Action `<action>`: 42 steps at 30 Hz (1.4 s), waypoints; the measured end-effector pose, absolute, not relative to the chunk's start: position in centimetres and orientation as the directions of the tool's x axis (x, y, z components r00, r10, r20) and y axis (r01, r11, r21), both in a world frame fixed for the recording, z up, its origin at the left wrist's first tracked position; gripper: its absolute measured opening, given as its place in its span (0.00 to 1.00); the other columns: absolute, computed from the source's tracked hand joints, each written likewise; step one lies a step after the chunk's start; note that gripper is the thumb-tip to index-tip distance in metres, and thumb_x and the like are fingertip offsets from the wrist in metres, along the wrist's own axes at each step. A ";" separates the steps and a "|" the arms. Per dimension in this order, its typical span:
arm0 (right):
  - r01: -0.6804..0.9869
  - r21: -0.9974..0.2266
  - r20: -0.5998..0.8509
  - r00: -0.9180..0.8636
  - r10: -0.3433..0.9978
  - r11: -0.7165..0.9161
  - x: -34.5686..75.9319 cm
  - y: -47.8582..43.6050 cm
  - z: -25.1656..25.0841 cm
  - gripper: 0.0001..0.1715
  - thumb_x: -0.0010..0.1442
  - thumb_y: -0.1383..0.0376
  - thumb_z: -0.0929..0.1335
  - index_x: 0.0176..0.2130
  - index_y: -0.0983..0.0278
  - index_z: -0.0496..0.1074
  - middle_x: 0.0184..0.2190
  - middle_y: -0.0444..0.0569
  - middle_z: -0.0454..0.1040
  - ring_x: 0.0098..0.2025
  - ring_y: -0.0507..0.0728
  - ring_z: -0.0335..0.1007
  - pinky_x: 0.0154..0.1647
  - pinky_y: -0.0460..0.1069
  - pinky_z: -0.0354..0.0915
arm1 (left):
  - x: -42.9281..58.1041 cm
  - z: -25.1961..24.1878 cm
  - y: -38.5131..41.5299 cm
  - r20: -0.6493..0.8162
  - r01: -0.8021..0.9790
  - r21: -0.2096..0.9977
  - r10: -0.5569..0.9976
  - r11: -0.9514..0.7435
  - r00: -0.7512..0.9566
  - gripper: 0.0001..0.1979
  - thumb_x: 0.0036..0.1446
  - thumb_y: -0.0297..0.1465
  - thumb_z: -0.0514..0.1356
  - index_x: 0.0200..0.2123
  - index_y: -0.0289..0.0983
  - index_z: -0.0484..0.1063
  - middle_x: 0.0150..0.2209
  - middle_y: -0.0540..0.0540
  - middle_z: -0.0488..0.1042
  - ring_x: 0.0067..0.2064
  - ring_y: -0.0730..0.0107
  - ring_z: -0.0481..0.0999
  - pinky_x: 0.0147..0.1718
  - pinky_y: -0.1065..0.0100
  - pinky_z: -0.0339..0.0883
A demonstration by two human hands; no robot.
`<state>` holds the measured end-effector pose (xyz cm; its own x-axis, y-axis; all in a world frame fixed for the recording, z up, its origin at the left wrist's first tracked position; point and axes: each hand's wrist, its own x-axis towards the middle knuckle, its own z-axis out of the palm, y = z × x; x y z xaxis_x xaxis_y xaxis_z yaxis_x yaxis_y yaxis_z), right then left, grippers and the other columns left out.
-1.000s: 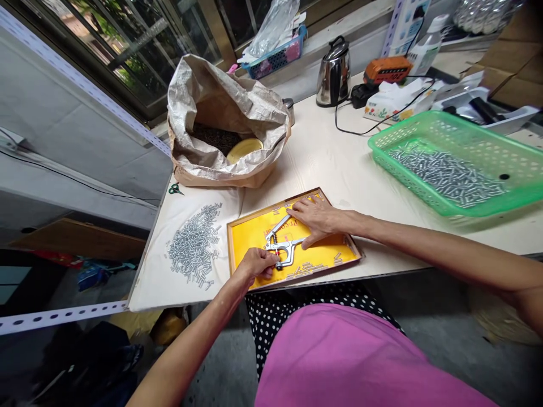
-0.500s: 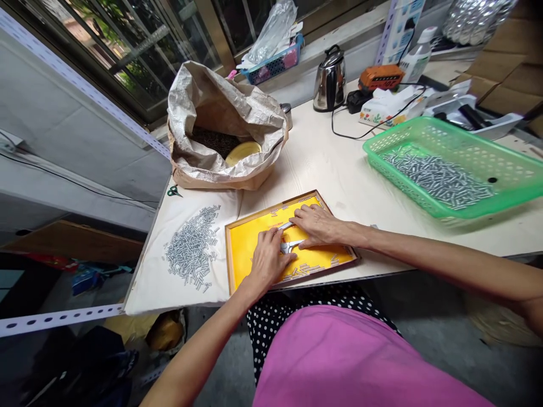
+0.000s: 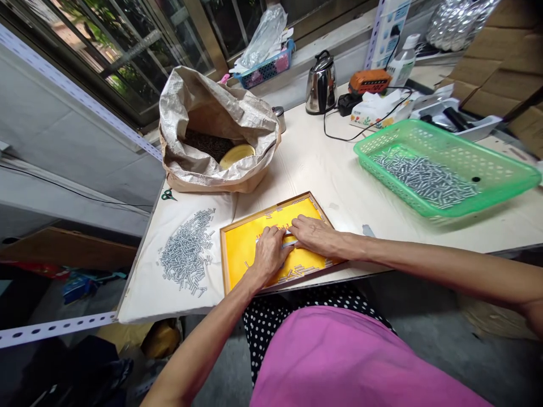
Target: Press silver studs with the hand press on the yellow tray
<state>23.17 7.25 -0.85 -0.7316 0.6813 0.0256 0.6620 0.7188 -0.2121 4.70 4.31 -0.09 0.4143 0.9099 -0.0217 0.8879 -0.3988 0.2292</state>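
Observation:
A yellow tray with a wooden rim (image 3: 241,249) lies at the table's near edge. Both my hands rest on a silver plier-like press tool (image 3: 289,242) lying in it, and they hide most of it. My left hand (image 3: 268,253) lies over the tool's lower part with its fingers curled down on it. My right hand (image 3: 311,235) presses on the tool from the right, fingers together. Small metal pins (image 3: 307,268) lie in rows along the tray's near edge.
A heap of small metal pins (image 3: 186,251) lies on white cloth left of the tray. Behind it stands an open paper sack (image 3: 212,133) with a yellow bowl inside. At the right, a green basket (image 3: 445,169) holds more pins. A kettle (image 3: 320,85) and cables are at the back.
My left hand has moved from the tool's near end up onto the tool, meeting my right hand. The handles, spread a second ago, are now covered by both hands. The view shifted slightly.

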 end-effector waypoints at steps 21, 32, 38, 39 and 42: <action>0.672 -0.176 0.050 -0.724 0.688 0.720 24.0 11.4 -2.1 0.14 0.69 0.64 0.62 0.46 0.67 0.74 0.43 0.57 0.75 0.46 0.61 0.65 0.45 0.53 0.58 | 5.6 -1.8 1.5 0.056 0.775 0.196 0.796 -0.601 0.603 0.06 0.66 0.30 0.56 0.41 0.37 0.73 0.54 0.39 0.72 0.58 0.54 0.67 0.56 0.51 0.66; 0.637 -0.239 0.203 -0.705 0.679 0.733 24.3 12.1 -3.1 0.17 0.72 0.61 0.55 0.40 0.64 0.69 0.37 0.53 0.73 0.39 0.60 0.63 0.43 0.54 0.55 | 2.5 -0.2 0.4 0.295 0.795 0.453 0.910 -0.403 0.292 0.13 0.69 0.32 0.51 0.48 0.39 0.74 0.49 0.40 0.73 0.52 0.61 0.72 0.53 0.57 0.69; 0.621 -0.344 0.281 -0.648 0.708 0.705 26.5 11.8 -2.1 0.20 0.72 0.56 0.54 0.39 0.63 0.67 0.36 0.54 0.72 0.38 0.60 0.65 0.42 0.53 0.58 | -3.1 0.7 0.3 0.109 0.819 0.572 0.985 0.048 -0.134 0.12 0.64 0.34 0.56 0.37 0.37 0.79 0.36 0.44 0.76 0.37 0.66 0.75 0.40 0.66 0.69; 0.627 -0.340 0.297 -0.635 0.713 0.701 26.8 11.7 -1.9 0.21 0.72 0.56 0.54 0.39 0.63 0.67 0.37 0.55 0.72 0.38 0.60 0.65 0.42 0.53 0.58 | -3.3 0.7 0.4 0.051 0.809 0.582 0.989 0.083 -0.138 0.12 0.63 0.35 0.57 0.34 0.37 0.79 0.34 0.45 0.76 0.36 0.67 0.75 0.38 0.67 0.67; 0.635 -0.333 0.325 -0.616 0.717 0.697 27.2 11.3 -1.7 0.22 0.72 0.55 0.53 0.39 0.63 0.67 0.37 0.55 0.72 0.38 0.60 0.65 0.43 0.54 0.59 | -2.4 0.7 1.0 -0.073 0.738 0.659 0.989 0.145 -0.129 0.15 0.61 0.39 0.59 0.30 0.36 0.80 0.30 0.46 0.75 0.34 0.67 0.74 0.36 0.69 0.65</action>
